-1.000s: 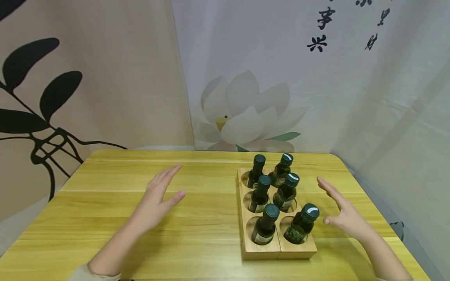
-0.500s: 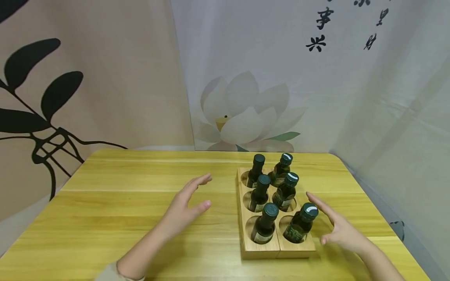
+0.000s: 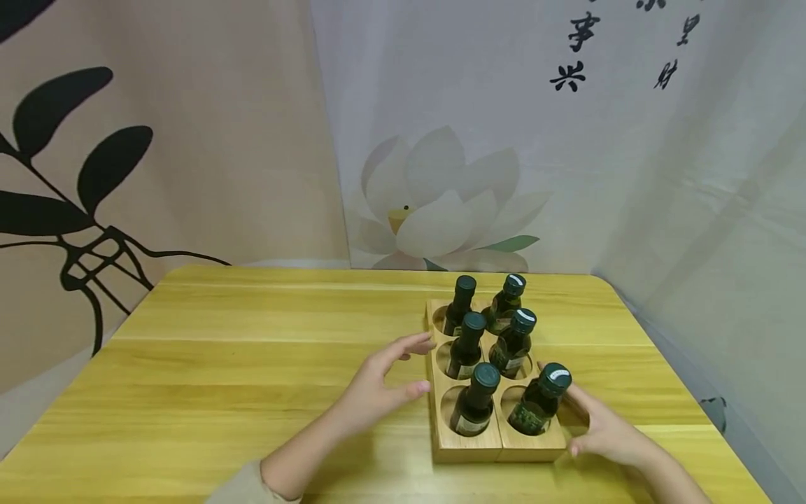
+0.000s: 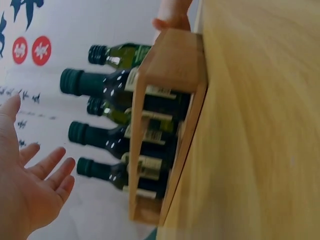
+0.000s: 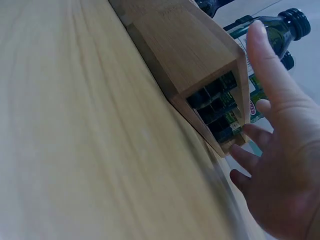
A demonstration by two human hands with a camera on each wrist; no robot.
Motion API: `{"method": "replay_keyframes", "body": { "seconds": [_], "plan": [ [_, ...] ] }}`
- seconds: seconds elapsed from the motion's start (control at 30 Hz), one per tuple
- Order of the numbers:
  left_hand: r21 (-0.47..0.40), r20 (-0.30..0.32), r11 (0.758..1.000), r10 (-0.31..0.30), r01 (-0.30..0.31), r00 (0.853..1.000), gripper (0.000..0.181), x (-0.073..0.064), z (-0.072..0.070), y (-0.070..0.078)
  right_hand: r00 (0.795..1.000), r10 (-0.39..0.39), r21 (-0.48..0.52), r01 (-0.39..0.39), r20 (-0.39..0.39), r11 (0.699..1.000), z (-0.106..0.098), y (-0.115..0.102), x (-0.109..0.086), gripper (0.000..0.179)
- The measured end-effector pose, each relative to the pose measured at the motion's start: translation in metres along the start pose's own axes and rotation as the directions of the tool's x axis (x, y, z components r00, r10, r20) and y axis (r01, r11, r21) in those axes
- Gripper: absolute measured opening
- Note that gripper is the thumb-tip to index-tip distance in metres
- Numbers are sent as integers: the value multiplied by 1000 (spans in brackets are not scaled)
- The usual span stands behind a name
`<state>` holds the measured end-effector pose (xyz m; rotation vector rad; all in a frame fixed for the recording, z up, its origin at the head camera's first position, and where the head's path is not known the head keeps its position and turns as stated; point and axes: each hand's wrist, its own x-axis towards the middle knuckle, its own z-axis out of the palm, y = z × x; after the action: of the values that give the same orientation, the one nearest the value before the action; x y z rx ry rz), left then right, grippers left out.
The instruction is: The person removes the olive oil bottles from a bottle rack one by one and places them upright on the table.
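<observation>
A light wooden bottle rack [image 3: 466,455], made of two rows of round holes, stands on the right half of the table. Slim dark bottles [image 3: 474,409] fill its left row; wider green bottles [image 3: 532,409] fill the right one, all dark-capped. At the rack's left edge is my left hand [image 3: 380,392], fingers loosely extended and thumb apart, holding nothing. On the opposite side my right hand [image 3: 598,427] is spread beside the rack, its fingertips partly hidden behind the near right bottle. The right wrist view shows its fingers [image 5: 255,135] right at the rack's open side.
The yellow wooden table [image 3: 220,392] stretches to the left of the rack. Behind it hangs a pale cloth backdrop [image 3: 441,84] with a printed lotus, black leaves and characters. More cloth [image 3: 724,280] hangs along the right side.
My left hand has moved right, from the open table to the rack's left edge. My right hand has moved left and closer to the rack's right side. The rack and bottles stay put.
</observation>
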<state>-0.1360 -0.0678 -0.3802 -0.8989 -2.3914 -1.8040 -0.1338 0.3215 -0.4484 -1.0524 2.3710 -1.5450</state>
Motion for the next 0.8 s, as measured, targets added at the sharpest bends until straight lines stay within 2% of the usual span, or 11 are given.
{"method": "replay_keyframes", "body": {
  "seconds": [0.23, 0.37, 0.57, 0.8],
  "plan": [
    [-19, 76, 1000, -16, 18, 997, 63, 9, 22, 3, 999, -32, 72, 30, 35, 997, 1, 7, -1, 100],
    [-29, 91, 1000, 12, -10, 996, 62, 15, 31, 3, 998, -40, 87, 37, 42, 996, 2, 6, -1, 100],
    [-92, 107, 995, 57, -47, 993, 57, 22, 42, 4, 998, -32, 104, 26, 56, 994, 3, 3, -1, 100],
    [-116, 93, 993, 7, 4, 996, 51, 27, 51, 10, 998, -23, 121, 15, 65, 993, 2, 6, -2, 101]
  ]
}}
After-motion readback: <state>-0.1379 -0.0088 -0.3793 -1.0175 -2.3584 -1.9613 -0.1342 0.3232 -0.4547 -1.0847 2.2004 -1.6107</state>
